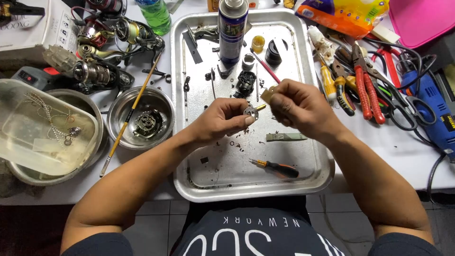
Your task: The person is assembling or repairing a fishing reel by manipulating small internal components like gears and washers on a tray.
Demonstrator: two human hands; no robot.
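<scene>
Left hand (222, 121) pinching small round grey metal gear part (250, 112) over steel tray (313, 166); right hand (298, 108), at 3 o'clock, gripping small tan brush (267, 94).

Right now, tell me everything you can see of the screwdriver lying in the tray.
The screwdriver is small, with a black handle banded in orange and a short metal shaft with a brass-coloured collar. It lies flat on the floor of the metal tray, near the front edge, shaft pointing left and slightly away from the person, handle to the right. Neither hand touches it; both are raised above the tray's middle. Nothing else rests against it. The tip is too small to make out.
</scene>
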